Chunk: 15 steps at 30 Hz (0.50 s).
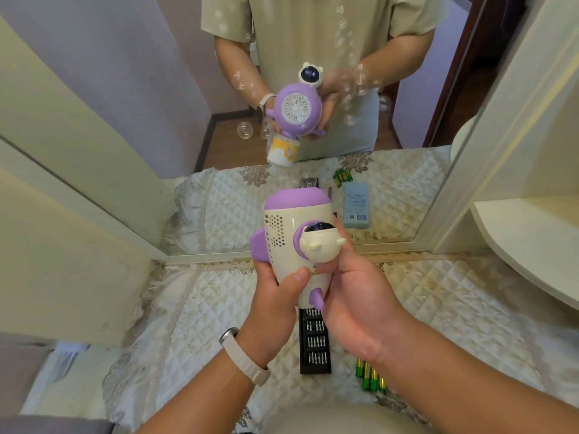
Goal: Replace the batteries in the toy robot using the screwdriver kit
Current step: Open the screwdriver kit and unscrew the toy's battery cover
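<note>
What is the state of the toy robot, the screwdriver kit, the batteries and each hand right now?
Toy robot: held up above the table, bubbles floating before it in the mirror.
Left hand: grips the toy robot's body.
Right hand: grips the toy robot beside its head.
Screwdriver kit: open, bits in slots, lying flat.
Batteries: loose, lying on the cloth.

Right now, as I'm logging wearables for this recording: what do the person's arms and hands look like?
The left forearm and right forearm are bare, no sleeve reaching them here. At the wrist of the left hand sits a cream, textured wristband with a dark, metal-edged face. The right hand wears no band, ring or glove that shows.
</note>
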Each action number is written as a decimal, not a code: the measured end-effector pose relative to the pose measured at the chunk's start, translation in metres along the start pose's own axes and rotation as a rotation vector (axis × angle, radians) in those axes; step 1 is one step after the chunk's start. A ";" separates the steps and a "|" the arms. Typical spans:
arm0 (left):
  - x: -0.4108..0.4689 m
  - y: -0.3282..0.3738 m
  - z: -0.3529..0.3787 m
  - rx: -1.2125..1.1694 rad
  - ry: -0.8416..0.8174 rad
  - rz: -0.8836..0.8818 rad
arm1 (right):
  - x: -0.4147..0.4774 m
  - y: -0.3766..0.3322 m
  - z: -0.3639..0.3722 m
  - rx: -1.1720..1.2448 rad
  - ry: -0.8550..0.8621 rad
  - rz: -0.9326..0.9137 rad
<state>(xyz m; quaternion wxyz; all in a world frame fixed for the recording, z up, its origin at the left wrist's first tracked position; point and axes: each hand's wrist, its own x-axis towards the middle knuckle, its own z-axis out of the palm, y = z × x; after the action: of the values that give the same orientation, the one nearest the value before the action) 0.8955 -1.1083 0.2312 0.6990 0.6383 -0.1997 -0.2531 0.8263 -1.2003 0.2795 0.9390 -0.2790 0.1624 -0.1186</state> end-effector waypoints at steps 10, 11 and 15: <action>0.002 0.003 -0.003 -0.010 0.066 0.024 | 0.012 0.003 0.002 -0.109 0.027 0.016; 0.003 0.004 -0.002 -0.018 0.068 0.024 | 0.013 0.003 0.001 -0.128 0.045 0.016; 0.002 0.005 -0.004 -0.040 0.074 0.020 | 0.012 0.002 0.003 -0.047 -0.017 0.041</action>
<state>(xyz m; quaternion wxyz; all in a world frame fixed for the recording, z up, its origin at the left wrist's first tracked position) 0.9001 -1.1057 0.2361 0.7210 0.6311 -0.1750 -0.2262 0.8389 -1.2014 0.2780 0.9358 -0.2985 0.1628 -0.0931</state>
